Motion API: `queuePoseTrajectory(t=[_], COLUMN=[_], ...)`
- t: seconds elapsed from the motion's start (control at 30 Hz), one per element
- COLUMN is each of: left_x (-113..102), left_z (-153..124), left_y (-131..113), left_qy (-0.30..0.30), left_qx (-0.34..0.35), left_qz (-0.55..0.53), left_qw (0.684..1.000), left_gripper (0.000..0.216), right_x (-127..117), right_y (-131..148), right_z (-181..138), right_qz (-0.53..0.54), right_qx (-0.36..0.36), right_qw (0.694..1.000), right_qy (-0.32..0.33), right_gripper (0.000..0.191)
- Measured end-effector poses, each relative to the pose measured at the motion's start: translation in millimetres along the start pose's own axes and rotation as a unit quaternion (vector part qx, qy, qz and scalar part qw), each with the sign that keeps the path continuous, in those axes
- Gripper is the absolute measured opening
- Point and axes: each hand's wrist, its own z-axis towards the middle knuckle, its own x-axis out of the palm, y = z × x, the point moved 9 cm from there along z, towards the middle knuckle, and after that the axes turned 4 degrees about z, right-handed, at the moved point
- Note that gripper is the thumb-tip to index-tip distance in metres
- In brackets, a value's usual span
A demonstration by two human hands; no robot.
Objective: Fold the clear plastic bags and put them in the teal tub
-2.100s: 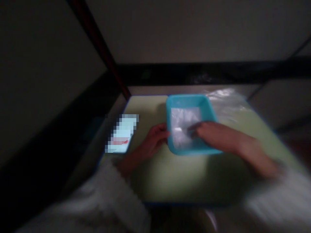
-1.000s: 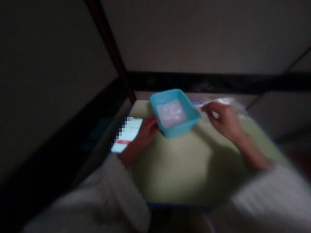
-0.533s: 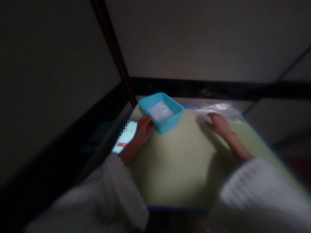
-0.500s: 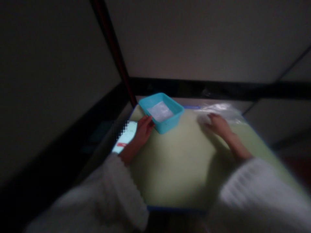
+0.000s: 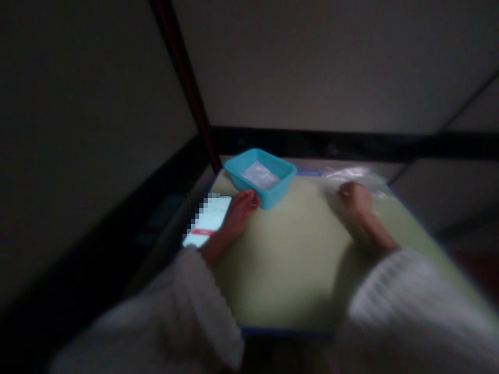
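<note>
A turquoise plastic basin (image 5: pixel 278 196) stands near the far left of the table, with a flat whitish packet (image 5: pixel 260 175) lying in its bottom. My left hand (image 5: pixel 240 210) is at the near side of the basin, its loosely bent fingers against the outer wall; it holds nothing that I can see. Farther right, my right hand (image 5: pixel 356 201) has its fingers pinched together at the near edge of a clear plastic bag (image 5: pixel 353 175). Blur hides how much of the plastic lies between those fingers.
A lit screen (image 5: pixel 208 218) with a red strip lies by my left forearm, partly pixelated. The table (image 5: pixel 296 270) has a yellowish-green top and blue edges. Pale wall panels with a dark band rise behind it, and a dark red post stands at the back left corner.
My left hand has slid right along the basin, whose near corner has turned slightly right. My right hand has shifted a little right, its fingers now more tightly curled.
</note>
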Motion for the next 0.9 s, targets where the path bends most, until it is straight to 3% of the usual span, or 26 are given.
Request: queuePoseTrajectory(t=[0.13,0.27,0.43,0.57,0.7,0.8,0.83,0.9], left_x=[3.0,5.0,6.7,4.2,4.7,8.1,9.2,10.6], left_z=[-2.4,-4.0,-4.6,-2.2,-2.5,-5.0,-5.6,-6.4], left_y=[9.3,14.8,17.5,21.4,23.0,22.6,22.6,23.1], left_qy=[0.022,0.036,0.049,0.056,0.073,0.087,0.091,0.093], left_qx=[-0.006,-0.016,-0.017,-0.013,-0.011,-0.01,-0.009,-0.006], left_qz=[0.04,0.078,0.109,0.132,0.156,0.173,0.179,0.189], left_qw=[0.999,0.996,0.993,0.99,0.985,0.981,0.98,0.977], left_gripper=[0.014,0.015,0.014,0.014,0.015,0.013,0.012,0.012], right_x=[-19.0,-31.2,-47.5,-61.8,-63.5,-45.1,-32.4,-19.3], right_y=[-15.5,-27.4,-26.5,-5.2,41.1,100.7,119.9,143.1], right_z=[5.9,8.4,10.9,12.4,-6.1,-46.4,-66.2,-102.6], right_qz=[0.13,0.274,0.408,0.458,0.466,0.377,0.336,0.316], right_qx=[0.042,0.078,0.074,0.041,-0.02,-0.141,-0.18,-0.213], right_qw=[0.988,0.95,0.893,0.872,0.878,0.914,0.916,0.902], right_qy=[-0.071,-0.127,-0.174,-0.17,-0.111,0.043,0.122,0.202], right_gripper=[0.025,0.039,0.034,0.027,0.024,0.022,0.024,0.024])
